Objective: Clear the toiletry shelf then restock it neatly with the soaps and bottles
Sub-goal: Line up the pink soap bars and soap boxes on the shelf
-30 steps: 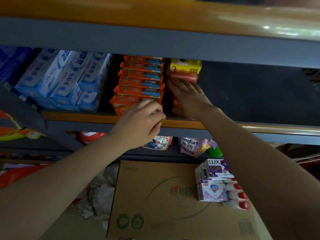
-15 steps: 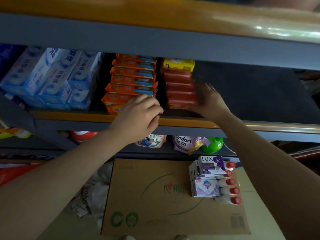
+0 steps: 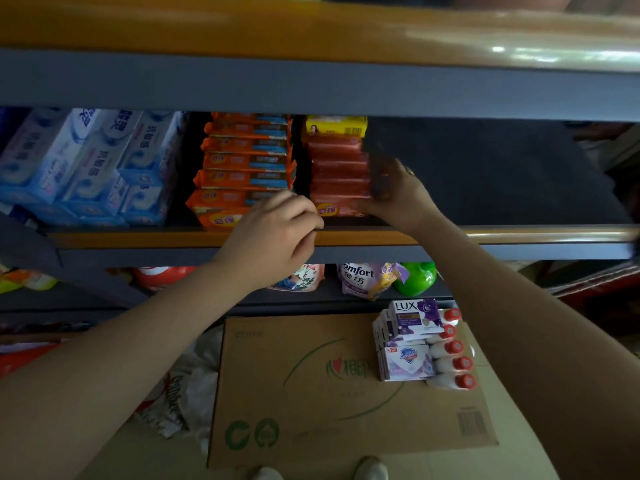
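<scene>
shelf (image 3: 346,237): orange-edged board on a grey frame, right part bare and dark.
orange soap packs (image 3: 244,168): stacked flat in a column at mid shelf, labels facing out.
red soap packs (image 3: 339,174): stacked flat just right of the orange column, a yellow pack (image 3: 335,125) on top.
boxed soaps (image 3: 405,341): white and purple, stacked on a cardboard box on the floor.
bottles (image 3: 450,355): white with red caps, lying in a row beside the boxed soaps.
</scene>
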A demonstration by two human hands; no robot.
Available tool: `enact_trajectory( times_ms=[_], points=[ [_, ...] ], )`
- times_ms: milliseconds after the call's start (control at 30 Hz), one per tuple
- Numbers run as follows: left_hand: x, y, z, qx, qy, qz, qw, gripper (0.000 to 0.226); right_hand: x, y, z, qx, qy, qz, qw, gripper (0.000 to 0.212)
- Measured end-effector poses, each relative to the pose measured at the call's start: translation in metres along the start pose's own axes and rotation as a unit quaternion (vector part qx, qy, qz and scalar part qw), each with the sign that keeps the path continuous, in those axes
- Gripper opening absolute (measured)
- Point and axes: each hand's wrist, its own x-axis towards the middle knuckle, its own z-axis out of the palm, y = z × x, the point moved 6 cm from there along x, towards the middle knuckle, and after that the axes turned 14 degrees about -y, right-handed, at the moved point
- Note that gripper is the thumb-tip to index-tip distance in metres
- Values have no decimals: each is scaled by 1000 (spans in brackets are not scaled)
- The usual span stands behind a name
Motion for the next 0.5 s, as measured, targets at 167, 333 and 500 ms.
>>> enact_trajectory(
  times_ms=[167,333,500],
  points=[
    [5,18,17,-9,-10,24,1000,26,-57,20,-27,-64,127,-23,990,47],
    [3,51,61,-56,-30,15,998,25,-120,62,-13,-123,137,-69,980,15],
    [-4,75,151,-119,-145,-42,981,21,-119,166,57,-198,-159,22,967,39]
  ],
)
